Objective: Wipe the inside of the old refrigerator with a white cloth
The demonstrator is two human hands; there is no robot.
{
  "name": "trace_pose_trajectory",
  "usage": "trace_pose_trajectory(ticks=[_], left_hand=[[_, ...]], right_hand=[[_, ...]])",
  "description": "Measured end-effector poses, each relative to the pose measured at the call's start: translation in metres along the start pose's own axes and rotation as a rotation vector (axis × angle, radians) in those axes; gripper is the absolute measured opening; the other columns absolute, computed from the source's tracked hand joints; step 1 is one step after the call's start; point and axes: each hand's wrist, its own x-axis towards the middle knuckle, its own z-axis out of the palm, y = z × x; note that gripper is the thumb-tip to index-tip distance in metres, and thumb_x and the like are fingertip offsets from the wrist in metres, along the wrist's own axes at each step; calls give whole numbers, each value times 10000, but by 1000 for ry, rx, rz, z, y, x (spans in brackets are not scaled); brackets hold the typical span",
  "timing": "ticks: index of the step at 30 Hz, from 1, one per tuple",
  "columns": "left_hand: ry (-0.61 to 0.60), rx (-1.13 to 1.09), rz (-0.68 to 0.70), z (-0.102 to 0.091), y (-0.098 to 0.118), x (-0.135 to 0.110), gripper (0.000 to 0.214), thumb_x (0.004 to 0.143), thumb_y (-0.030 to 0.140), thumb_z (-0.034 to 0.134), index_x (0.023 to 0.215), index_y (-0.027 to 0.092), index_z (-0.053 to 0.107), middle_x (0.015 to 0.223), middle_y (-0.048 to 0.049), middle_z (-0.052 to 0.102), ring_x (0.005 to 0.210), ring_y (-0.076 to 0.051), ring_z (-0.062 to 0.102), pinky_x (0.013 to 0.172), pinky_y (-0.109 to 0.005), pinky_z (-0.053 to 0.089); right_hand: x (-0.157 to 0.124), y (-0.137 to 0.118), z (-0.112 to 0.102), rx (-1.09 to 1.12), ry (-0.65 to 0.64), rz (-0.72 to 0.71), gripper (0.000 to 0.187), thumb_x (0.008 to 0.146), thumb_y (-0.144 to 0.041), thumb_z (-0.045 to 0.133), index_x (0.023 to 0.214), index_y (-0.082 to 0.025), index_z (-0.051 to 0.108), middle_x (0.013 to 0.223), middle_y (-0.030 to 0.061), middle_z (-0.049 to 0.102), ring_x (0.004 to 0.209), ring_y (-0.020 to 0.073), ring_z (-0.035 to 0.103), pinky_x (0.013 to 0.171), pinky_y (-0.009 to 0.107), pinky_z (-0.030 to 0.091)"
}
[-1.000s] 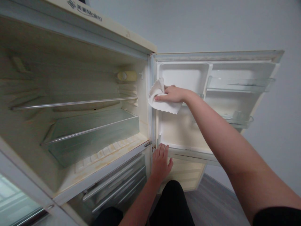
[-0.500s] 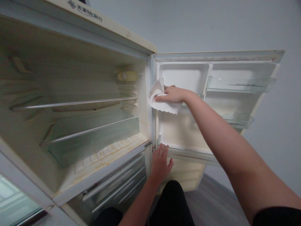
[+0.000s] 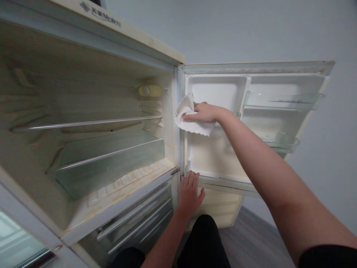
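A white cloth [image 3: 196, 126] with a wavy edge is bunched in my right hand [image 3: 205, 111], which presses it against the hinge-side edge of the open refrigerator door [image 3: 217, 156]. Part of the door edge and its seal lies hidden behind the cloth. Lower down, my left hand [image 3: 190, 190] rests at the door's bottom corner near the hinge [image 3: 175, 171]. Its fingers are stretched out, the thumb apart, and nothing is in it.
Left of the door is the refrigerator compartment with a glass shelf [image 3: 86, 123], a clear drawer [image 3: 117, 160] and stained ridges on its floor. Clear bins [image 3: 281, 102] line the door's right half. Below are freezer drawers [image 3: 139, 216] and a second open door [image 3: 220, 204].
Both hands and the cloth stay in nearly the same place. The whole view has shifted very slightly.
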Motion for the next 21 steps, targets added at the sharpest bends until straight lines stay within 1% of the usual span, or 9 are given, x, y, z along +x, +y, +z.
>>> trace_pose_trajectory(ticks=[4,10,17,21], left_hand=[[-13,-11,-1,-1,0,1,619,818,299,636,1392,158,450,1398,-142,535,1366,-302,433,1089,-450,414],[-3,-17,2,0,0,1,620,819,295,634,1396,168,444,1402,-145,533,1365,-311,437,1085,-467,418],[-2,-30,5,-1,0,1,624,821,291,628,1402,169,435,1403,-146,531,1366,-305,439,1089,-466,418],[12,-23,7,0,-1,0,638,814,293,633,1408,176,430,1397,-145,537,1365,-304,443,1085,-468,423]], right_hand=[[2,0,0,-4,-20,8,636,868,-689,514,1103,-134,716,1127,137,698,917,220,675,758,266,517],[2,0,-1,-22,-18,9,663,868,-699,503,1115,-118,707,1192,147,682,960,233,668,771,267,511],[1,-1,-2,-25,-14,19,658,860,-702,505,1115,-132,711,1184,134,687,932,226,670,725,249,508],[1,-1,-1,-23,-9,12,668,864,-700,501,1135,-124,702,1193,140,685,946,230,674,744,249,507]])
